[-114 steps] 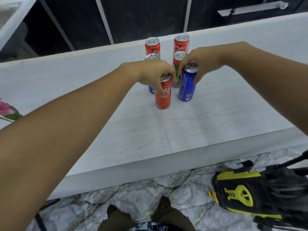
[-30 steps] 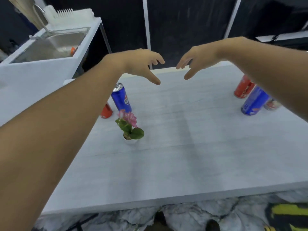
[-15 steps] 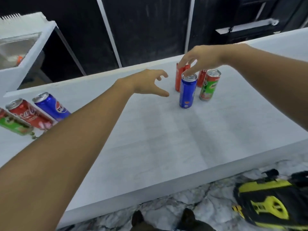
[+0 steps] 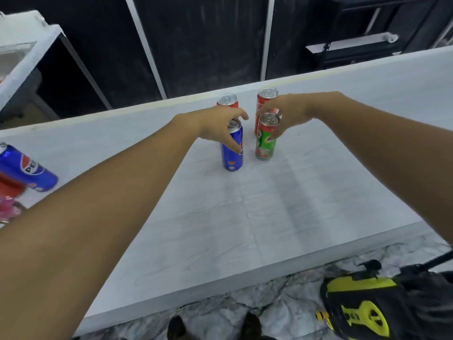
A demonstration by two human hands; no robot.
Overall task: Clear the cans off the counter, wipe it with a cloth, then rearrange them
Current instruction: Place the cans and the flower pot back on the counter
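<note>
Hands have both come down onto cans since half a second back, when the left one was only hovering with spread fingers beside the blue can and the right was just touching its top. The view has swung a bit too, so only one of the cans over on the left edge shows clearly.

Left hand is now wrapped over the upper part of the blue can, thumb down its front, fingers curled round the far side near the rim. Right hand grips the green can near the top, thumb on the label and fingers curled behind the rim. Both cans stand upright on the white counter, just beside each other with a small gap between. I can't tell whether either one is lifted off the surface.

Behind them stand two red cans: one peeks out past the left hand, the other sits right behind the right hand's fingers, and some more red shows behind the green can.

Way over at the left edge another blue can stands leaning in the wide-angle view, with something red just below it and a blurry pink thing nearer the person.

Down on the marble floor at the right is a black and yellow bag.
</note>
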